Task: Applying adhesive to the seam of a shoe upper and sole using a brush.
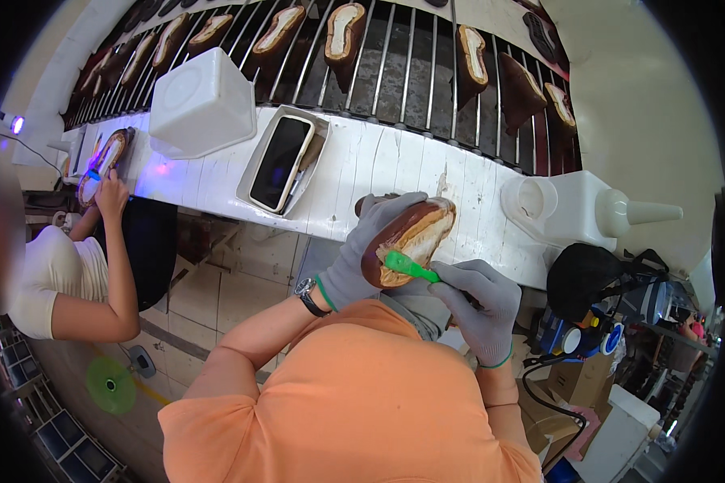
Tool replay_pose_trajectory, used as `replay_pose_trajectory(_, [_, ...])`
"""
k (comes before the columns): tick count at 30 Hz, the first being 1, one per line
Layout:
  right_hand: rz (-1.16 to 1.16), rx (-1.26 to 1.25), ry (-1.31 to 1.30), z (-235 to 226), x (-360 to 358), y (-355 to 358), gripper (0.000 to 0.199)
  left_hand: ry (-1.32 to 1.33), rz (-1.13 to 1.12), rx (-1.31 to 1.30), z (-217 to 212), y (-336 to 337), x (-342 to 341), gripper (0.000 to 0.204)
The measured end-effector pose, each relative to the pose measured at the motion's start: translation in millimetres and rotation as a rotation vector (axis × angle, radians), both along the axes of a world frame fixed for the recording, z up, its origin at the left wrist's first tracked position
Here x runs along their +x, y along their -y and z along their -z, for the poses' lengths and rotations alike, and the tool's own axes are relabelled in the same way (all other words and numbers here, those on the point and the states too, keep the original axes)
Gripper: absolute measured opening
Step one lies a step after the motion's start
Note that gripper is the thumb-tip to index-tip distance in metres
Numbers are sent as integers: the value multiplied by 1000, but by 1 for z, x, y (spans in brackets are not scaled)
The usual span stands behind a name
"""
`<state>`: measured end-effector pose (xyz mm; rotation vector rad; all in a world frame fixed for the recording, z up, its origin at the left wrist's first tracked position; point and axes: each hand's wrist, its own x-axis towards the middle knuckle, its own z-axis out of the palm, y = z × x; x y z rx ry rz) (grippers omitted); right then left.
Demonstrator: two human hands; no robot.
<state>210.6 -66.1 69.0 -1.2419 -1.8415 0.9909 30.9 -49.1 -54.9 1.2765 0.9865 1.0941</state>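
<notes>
My left hand (348, 262), in a grey knit glove, grips a brown shoe upper (415, 233) with its sole side turned up. The underside shows a pale middle and a tan folded rim. In my right hand (487, 310), gloved the same way, is a green brush (415, 266). The brush's broad end lies against the shoe's underside near its lower end. Bristles cannot be made out. Both hands are over the near edge of the white bench (362, 177).
A rack of metal rollers (411, 72) beyond the bench carries several brown shoe uppers. On the bench stand a white square container (200, 105), a phone (282, 163) in a box, and a white plastic bottle (576, 205). A co-worker (97, 274) handles another shoe at left.
</notes>
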Motion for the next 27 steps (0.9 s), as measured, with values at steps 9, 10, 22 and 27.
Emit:
replay_pose_trajectory(9, [-18,432,277,-17,11,-42,23,-75,396,138,-36,-52,-28,76])
replay_pose_trajectory(10, [-11,445,276,-19,13,-49,23,-19,487,102,-39,-63,-30,77])
replay_pose_trajectory(22, [-163,576,538,-44,41,-100,17,-326,1020,6,-54,-157,-23,71])
replay_pose_trajectory(27, [110,437,137,-28,48,-103,17,-336,1004,-178,-58,-161,-22,72])
